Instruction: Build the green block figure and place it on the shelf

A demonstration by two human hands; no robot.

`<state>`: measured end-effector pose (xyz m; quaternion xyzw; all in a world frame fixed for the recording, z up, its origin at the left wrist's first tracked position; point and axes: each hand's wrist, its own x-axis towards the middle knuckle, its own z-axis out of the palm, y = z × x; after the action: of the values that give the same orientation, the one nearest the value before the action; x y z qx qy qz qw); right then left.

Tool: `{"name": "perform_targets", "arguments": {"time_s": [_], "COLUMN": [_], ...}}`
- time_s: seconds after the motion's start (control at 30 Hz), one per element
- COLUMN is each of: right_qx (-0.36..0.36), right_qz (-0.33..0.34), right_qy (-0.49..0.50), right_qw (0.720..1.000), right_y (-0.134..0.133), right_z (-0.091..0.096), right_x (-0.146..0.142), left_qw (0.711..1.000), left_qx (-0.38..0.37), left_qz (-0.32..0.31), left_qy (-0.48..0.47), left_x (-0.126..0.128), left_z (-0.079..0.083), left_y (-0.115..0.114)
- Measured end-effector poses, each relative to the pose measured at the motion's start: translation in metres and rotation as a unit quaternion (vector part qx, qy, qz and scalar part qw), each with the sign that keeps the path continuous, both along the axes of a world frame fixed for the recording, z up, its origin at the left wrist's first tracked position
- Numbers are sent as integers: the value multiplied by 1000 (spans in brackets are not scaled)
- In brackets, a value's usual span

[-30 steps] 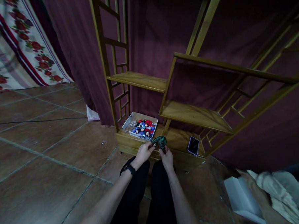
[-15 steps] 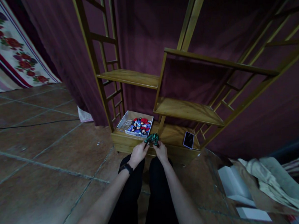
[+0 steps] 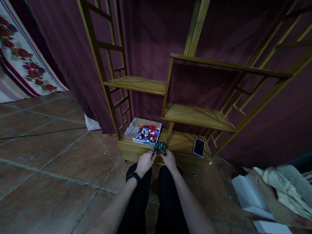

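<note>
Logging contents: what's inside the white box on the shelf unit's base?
In the white box: small red, blue and black items at right, pale shiny bits at left, too small to identify. Whatever lies beneath them is covered.

- It looked like a room in a home, its exact use unclear.
- A yellow-brown wooden shelving unit (image 3: 197, 117) with lattice sides stood before a maroon fabric curtain (image 3: 78, 65).
- A white, red-flowered cloth (image 3: 26, 53) hung by brown floor tiles (image 3: 59, 159).
</note>
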<state>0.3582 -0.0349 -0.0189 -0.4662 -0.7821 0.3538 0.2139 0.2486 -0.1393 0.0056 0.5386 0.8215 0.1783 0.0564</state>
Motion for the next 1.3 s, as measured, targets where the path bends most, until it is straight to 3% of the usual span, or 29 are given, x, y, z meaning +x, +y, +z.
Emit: {"name": "perform_targets", "arguments": {"time_s": [0.23, 0.43, 0.6, 0.87, 1.0, 1.1, 1.3], "right_qx": [-34, -46, -48, -57, -49, -37, -23], "right_qz": [6, -7, -15, -17, -25, -25, -27], "right_qy": [77, 128, 142, 133, 97, 81, 65], "right_qw": [996, 991, 989, 989, 994, 996, 997], "right_y": [10, 13, 16, 16, 13, 12, 11], "right_z": [-10, -15, -17, -15, -13, -14, -14], "right_x": [-6, -6, -6, -11, -13, -14, -15], "left_qw": [999, 976, 961, 985, 998, 999, 998], "left_qx": [7, 97, 137, 55, -2, -7, 8], "left_qz": [-6, -73, -89, -84, -34, -12, -32], "left_qy": [46, 178, 222, 137, 60, 49, 54], "left_x": [3, 2, 2, 0, -1, -1, -2], "left_z": [-1, 4, 4, 5, 7, 8, 3], "left_y": [6, 8, 9, 10, 10, 10, 7]}}
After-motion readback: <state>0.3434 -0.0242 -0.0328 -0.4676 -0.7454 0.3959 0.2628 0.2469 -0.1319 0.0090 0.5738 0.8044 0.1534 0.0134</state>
